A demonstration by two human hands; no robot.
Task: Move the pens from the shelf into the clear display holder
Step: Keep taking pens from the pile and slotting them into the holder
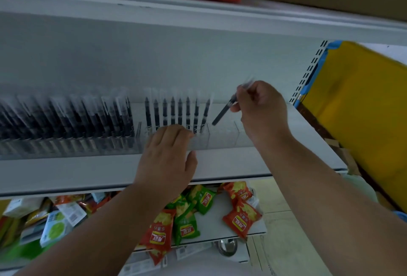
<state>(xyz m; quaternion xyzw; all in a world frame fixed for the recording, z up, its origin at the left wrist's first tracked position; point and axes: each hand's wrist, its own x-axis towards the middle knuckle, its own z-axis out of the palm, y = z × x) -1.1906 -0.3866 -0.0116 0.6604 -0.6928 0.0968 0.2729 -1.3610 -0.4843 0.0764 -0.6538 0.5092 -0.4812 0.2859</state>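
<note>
Pens: black, capped, most standing upright in a long row across the clear display holder (222, 137) on a white shelf (242, 165); the left stretch is packed tight and blurred, the middle group (176, 110) stands in evenly spaced slots.
Pen in hand: one black pen (222, 112) tilted, lower tip angled down and left, above an empty slot just right of the last standing pen.
Right hand: right hand (262, 108) with fingers curled, pinching the pen's upper end; whether more pens are bunched in the fist cannot be told.
Left hand: left hand (167, 154) lies palm down with fingers fairly straight, fingertips against the holder's front wall below the middle pens, gripping nothing.
Below: snack packets (240, 216), red and green, loose on a lower shelf.
Risk, tilt: entering at this slant, the tip could catch the slot's divider or knock the neighbouring pen over.
Risk, slip: held only at the top, the pen could swing loose and fall among the packets.
Risk, holder: if the left hand lifts away, a push from the pen might slide the light holder back.
</note>
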